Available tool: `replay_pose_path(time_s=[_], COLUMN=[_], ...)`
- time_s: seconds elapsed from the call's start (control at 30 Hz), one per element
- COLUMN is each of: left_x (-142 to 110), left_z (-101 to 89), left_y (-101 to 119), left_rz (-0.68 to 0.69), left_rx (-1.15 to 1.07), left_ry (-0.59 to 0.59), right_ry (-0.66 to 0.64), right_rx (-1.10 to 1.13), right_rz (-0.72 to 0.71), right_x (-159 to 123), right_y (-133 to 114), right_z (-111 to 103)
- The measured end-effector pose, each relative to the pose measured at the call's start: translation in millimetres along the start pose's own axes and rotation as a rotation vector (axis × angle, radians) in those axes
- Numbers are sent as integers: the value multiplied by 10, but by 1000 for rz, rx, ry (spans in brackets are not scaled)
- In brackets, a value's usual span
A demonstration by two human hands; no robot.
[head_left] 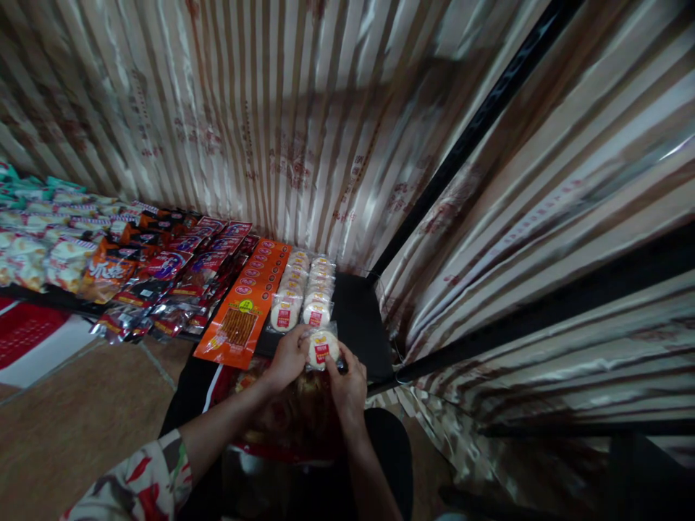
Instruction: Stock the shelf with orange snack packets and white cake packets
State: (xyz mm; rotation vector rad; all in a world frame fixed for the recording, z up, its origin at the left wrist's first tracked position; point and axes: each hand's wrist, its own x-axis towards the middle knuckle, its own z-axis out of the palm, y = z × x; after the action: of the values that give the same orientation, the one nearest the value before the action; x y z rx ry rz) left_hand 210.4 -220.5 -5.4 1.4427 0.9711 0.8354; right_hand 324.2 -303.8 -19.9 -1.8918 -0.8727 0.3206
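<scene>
Both hands hold one clear-wrapped round white rice cracker packet (324, 350) with a red label. My left hand (289, 356) pinches its left edge; my right hand (347, 380) grips its right side, the thumb against the front. Just beyond it, two overlapping rows of the same rice cracker packets (293, 289) lie on the black shelf (352, 311). An orange snack bag (244, 307) with a window onto brown sticks lies left of these rows. Below my hands, a large red and clear bag (282, 416) rests at my lap, partly hidden by my forearms.
Farther left along the shelf lie rows of dark red snack packets (203, 268), orange-and-black packets (116, 264), whitish packets (70, 253) and green ones (27, 184). A striped curtain (271, 108) hangs behind. A black post (461, 152) and rail (515, 325) frame the right side.
</scene>
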Motion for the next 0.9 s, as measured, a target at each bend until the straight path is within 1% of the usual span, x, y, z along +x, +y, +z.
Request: replay_pose_path(time_s=[0.1, 0.2, 0.3, 0.37, 0.47, 0.57, 0.73, 0.9], left_x=[163, 328, 493, 610, 798, 981, 1200, 1317], left_z=[102, 227, 365, 454, 571, 664, 785, 860], left_y=[77, 162, 240, 288, 350, 388, 394, 396], left_rz=[90, 166, 216, 244, 265, 246, 204, 260], left_rx=[133, 268, 356, 379, 386, 429, 564, 708], left_ry=[4, 7, -22, -34, -31, -42, -71, -123], right_ry=[-10, 10, 3, -16, -24, 0, 79, 134], right_rx=[-114, -159, -141, -76, 48, 106, 106, 58], right_rz=[-34, -42, 53, 92, 96, 101, 117, 106], right_x=[178, 370, 558, 676, 847, 1033, 1377, 1694], right_y=[-23, -20, 10, 35, 67, 108, 243, 417], right_z=[-120, -208, -250, -252, -219, -147, 21, 164])
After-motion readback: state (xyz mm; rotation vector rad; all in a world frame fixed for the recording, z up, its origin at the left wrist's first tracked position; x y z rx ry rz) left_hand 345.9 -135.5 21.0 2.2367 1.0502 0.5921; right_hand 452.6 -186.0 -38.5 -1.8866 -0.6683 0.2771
